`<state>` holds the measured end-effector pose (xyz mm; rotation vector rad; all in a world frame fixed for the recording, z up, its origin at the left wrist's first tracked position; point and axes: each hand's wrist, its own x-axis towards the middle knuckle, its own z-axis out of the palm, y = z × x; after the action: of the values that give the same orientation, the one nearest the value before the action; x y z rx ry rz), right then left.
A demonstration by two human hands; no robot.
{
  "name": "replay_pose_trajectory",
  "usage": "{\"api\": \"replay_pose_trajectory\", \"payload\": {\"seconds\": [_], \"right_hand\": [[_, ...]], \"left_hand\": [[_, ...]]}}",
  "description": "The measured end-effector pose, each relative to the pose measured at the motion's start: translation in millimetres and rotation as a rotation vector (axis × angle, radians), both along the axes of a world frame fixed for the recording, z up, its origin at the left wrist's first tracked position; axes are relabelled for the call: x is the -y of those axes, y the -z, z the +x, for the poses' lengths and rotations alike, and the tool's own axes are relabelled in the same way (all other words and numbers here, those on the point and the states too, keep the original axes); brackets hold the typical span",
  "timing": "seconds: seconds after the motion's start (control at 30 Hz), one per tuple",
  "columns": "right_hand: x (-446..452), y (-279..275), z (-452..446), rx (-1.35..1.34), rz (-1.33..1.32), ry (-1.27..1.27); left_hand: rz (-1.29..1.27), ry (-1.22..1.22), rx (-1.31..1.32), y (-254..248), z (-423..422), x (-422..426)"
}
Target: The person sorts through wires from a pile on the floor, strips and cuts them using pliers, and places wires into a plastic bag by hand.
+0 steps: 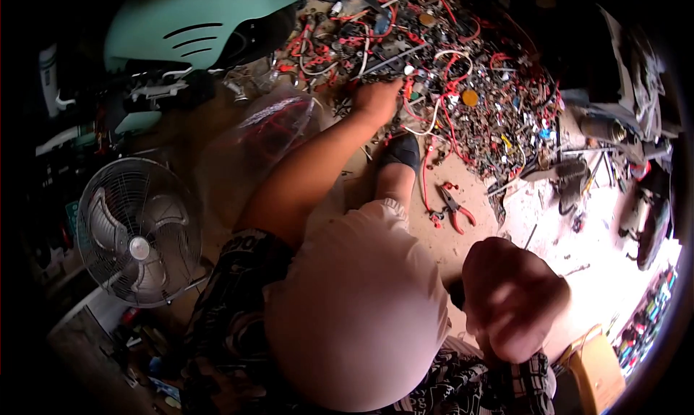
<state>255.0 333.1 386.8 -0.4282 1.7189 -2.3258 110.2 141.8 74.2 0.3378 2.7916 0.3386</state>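
My left hand (pixel 377 103) reaches down to the near left edge of a big heap of small metal parts and wires (pixel 491 111). Its fingers are bent at red and dark pieces, and what they hold, if anything, is hidden. My right hand (pixel 515 296) is raised close to the camera at the lower right, blurred, its fingers not clearly seen. Between the two, red-handled pliers (pixel 457 209) lie on the floor beside a red cable (pixel 425 176). A clear plastic bag (pixel 278 126) with red wires in it lies left of my left hand.
A standing fan (pixel 139 248) is at the left, below a mint-green scooter body (pixel 195 24). My shoe (pixel 402 153) rests at the heap's near edge. A wooden stool (pixel 598 371) stands at the lower right, and dark parts (pixel 571 176) lie on the right.
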Motion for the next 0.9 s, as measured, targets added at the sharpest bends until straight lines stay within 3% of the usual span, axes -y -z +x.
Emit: {"api": "replay_pose_trajectory", "payload": {"seconds": [0.17,0.33,0.43,0.53,0.63,0.7,0.77,0.8,0.9], "right_hand": [[5,22,13,0.165,-0.048,0.063],[0,35,18,0.307,-0.016,0.071],[-1,43,20,0.361,0.013,0.081],[1,53,22,0.410,0.022,0.053],[6,64,21,0.509,0.044,0.001],[9,68,18,0.545,0.077,0.013],[10,72,18,0.590,0.138,0.038],[8,75,18,0.595,0.140,0.032],[0,86,24,0.572,0.185,0.092]], "left_hand": [[-0.082,0.013,-0.056,-5,2,-2],[0.008,-0.171,-0.011,-17,10,5],[0.278,-0.467,-0.045,-34,11,10],[0.573,-0.638,-0.255,-28,-11,23],[0.899,-0.767,-0.235,-49,-19,23],[1.008,-0.775,-0.184,-84,-10,15],[1.461,-0.940,0.090,-126,11,8],[1.561,-0.892,0.144,-141,22,10],[1.685,-0.850,0.268,-182,51,41]]}}
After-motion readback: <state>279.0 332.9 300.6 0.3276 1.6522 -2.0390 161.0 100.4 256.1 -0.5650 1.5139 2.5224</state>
